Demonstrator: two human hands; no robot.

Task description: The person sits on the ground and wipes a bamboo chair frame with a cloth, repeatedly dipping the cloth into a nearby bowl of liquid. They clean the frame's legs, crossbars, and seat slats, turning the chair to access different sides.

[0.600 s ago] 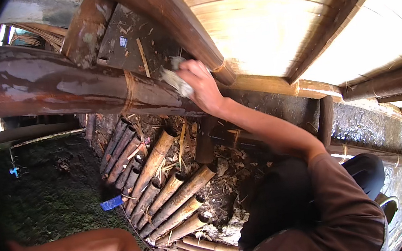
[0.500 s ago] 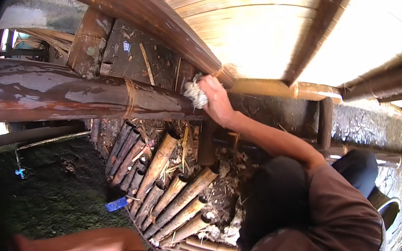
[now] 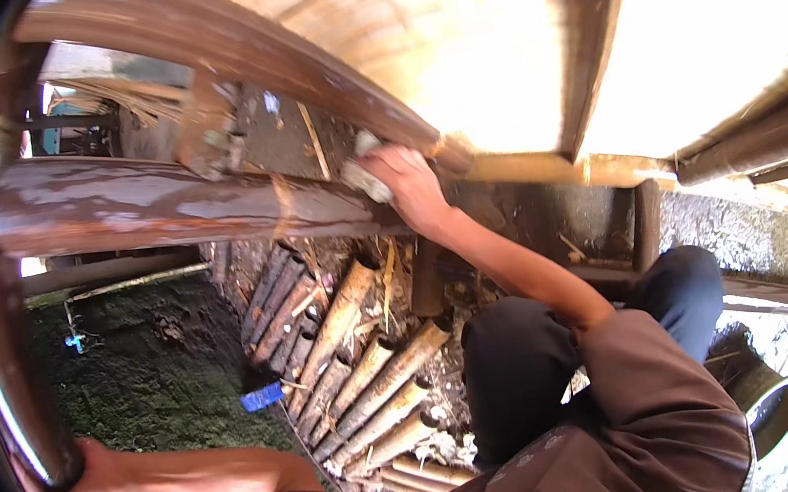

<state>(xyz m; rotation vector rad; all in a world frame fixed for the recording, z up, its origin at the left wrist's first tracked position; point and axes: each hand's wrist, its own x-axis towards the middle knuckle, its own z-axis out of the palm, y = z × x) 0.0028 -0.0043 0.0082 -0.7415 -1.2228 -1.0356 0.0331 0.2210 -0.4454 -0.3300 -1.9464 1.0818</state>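
My right hand [image 3: 415,188] is closed on a crumpled whitish cloth [image 3: 365,183], pressed against the right end of a thick brown bamboo beam [image 3: 148,202]. Wet patches shine along the beam, and a tan binding [image 3: 285,205] wraps it left of the cloth. At the lower left, my left hand [image 3: 89,485] wraps around the lower end of a dark, glossy bamboo pole [image 3: 12,381]. Some of its fingers are hidden behind the pole.
Below the beam lie several cut bamboo tubes [image 3: 386,385] amid litter. A blue object [image 3: 262,397] sits beside them, by mossy dark ground [image 3: 144,375]. A slatted panel [image 3: 478,49] rises at the upper right; a dark round container [image 3: 773,406] stands lower right.
My right hand has slid a little left along the beam with the cloth. The view has shifted, bringing my left hand and the dark pole it grips into sight.
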